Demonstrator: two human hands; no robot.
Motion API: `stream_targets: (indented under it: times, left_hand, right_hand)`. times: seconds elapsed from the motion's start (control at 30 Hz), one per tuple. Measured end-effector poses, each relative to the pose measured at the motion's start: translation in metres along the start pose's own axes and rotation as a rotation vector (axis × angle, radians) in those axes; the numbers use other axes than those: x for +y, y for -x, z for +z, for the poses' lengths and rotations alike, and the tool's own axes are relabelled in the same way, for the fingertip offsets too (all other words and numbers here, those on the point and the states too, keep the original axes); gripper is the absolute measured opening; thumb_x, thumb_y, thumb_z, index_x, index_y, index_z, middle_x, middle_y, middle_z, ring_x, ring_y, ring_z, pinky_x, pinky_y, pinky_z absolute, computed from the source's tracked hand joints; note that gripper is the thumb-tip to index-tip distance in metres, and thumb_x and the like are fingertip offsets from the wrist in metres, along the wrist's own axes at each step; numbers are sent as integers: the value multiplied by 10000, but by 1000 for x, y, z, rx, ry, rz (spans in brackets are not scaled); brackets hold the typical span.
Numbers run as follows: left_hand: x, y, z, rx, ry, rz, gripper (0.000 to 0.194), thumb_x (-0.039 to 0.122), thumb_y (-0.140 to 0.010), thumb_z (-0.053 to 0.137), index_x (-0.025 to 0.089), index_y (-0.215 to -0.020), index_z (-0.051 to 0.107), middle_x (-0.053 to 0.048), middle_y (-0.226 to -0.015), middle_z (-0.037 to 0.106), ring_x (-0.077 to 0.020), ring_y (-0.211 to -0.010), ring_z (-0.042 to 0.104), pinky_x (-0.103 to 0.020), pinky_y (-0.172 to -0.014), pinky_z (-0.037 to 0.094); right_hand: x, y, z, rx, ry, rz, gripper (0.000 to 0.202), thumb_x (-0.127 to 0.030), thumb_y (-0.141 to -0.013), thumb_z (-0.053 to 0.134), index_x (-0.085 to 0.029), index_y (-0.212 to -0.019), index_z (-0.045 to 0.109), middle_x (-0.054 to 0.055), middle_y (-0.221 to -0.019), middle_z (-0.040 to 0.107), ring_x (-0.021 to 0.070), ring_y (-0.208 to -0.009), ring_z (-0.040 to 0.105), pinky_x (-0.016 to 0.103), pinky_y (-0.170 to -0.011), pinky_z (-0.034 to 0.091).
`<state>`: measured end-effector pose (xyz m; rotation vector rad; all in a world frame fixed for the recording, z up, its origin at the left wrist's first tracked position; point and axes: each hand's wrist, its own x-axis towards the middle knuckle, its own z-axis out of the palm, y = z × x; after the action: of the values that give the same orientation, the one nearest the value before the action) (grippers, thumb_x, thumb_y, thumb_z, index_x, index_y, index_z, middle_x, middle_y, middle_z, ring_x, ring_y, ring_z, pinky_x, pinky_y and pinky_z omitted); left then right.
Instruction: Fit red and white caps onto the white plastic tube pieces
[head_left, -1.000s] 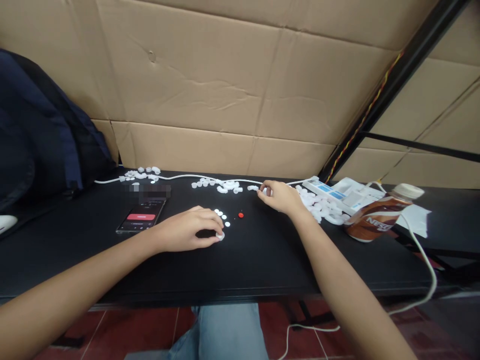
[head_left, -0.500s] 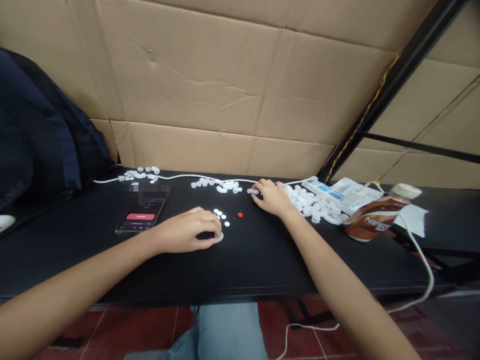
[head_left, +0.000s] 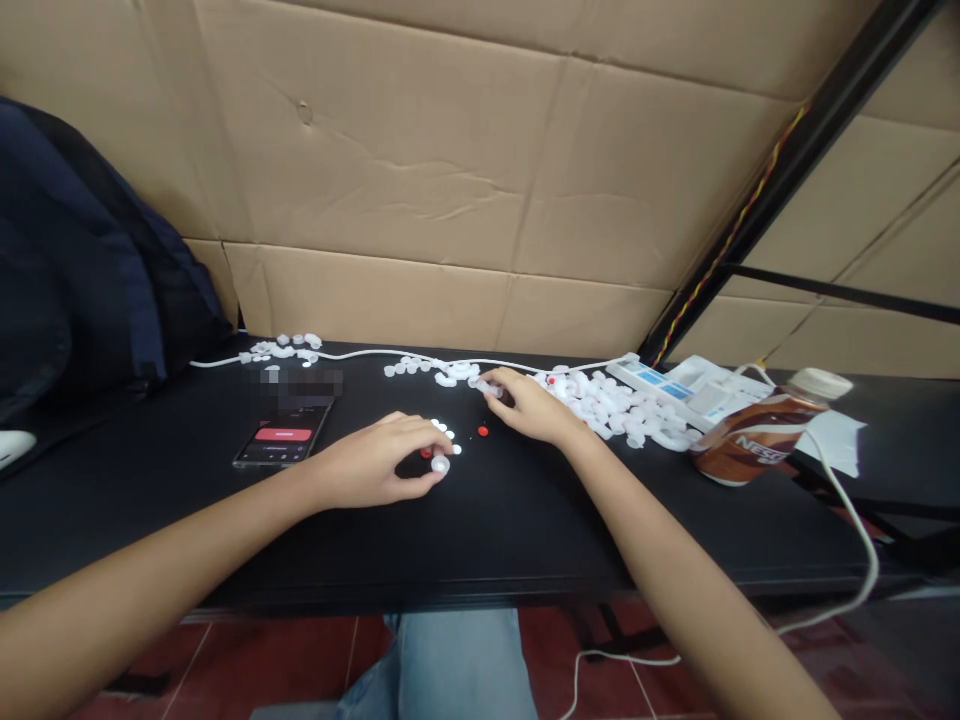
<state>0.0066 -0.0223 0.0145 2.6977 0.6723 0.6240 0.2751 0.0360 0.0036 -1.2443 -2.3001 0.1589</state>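
My left hand rests on the black table, its thumb and fingers pinching a small translucent round piece. Beside its fingertips lie several small white discs, and a red piece shows under the fingers. A red disc lies between the hands. Farther back, my right hand has its thumb and fingertips closed on a translucent piece next to a small group of white pieces. A large pile of white pieces spreads to its right.
A phone lies left of my left hand, with more white pieces behind it. A backpack stands at the far left. A brown bottle, opened packaging and a white cable are on the right.
My right hand has moved left with a translucent piece toward the small back group. The piece at my left fingertips has turned to show its round face, and red now shows under those fingers.
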Motion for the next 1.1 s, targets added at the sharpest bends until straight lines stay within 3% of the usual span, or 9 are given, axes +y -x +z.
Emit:
stream_targets:
  times: [0.07, 0.2, 0.43, 0.63, 0.87, 1.1]
  left_hand:
    - [0, 0, 1, 50, 10, -31, 265, 206, -867, 576, 229, -1130, 590, -24, -978, 643, -174, -929, 601, -342, -908, 445]
    - [-4, -1, 3, 157, 69, -90, 203, 231, -885, 546, 213, -1069, 632, -45, -1005, 624, -166, -899, 604, -312, -836, 501]
    - [-14, -3, 5, 290, 139, -207, 171, 229, -839, 617, 181, -997, 658, -33, -933, 628, -137, -810, 637, -296, -797, 556]
    - [-18, -4, 9, 301, 291, -230, 192, 252, -817, 655, 168, -990, 659, -40, -966, 636, -136, -819, 668, -301, -819, 591]
    - [-23, -3, 9, 364, 259, -245, 205, 263, -807, 681, 173, -991, 670, -43, -955, 649, -140, -811, 662, -306, -800, 591]
    - [-25, -2, 8, 337, 286, -269, 212, 278, -821, 689, 190, -1014, 691, -36, -975, 676, -141, -835, 664, -302, -816, 582]
  right_hand:
    - [-12, -1, 2, 34, -154, -32, 220, -288, -902, 508, -210, -1098, 568, 70, -1026, 653, 194, -895, 622, 356, -829, 495]
    - [-34, -4, 9, 39, -537, -76, 179, -360, -879, 579, -218, -986, 560, 52, -994, 635, 174, -893, 630, 330, -795, 516]
    - [-50, -3, 18, -5, -850, -52, 254, -341, -781, 716, -207, -945, 575, 32, -936, 622, 131, -765, 610, 315, -756, 523]
    - [-60, 0, 14, -117, -816, -100, 202, -303, -775, 710, -195, -895, 587, 29, -870, 648, 143, -746, 634, 315, -705, 527]
    - [-61, 0, 12, -121, -740, -132, 264, -284, -770, 714, -187, -1002, 633, 41, -873, 687, 170, -811, 668, 343, -759, 536]
    - [-55, 1, 16, -140, -758, -119, 212, -335, -775, 721, -178, -893, 641, 51, -869, 705, 164, -727, 678, 338, -673, 553]
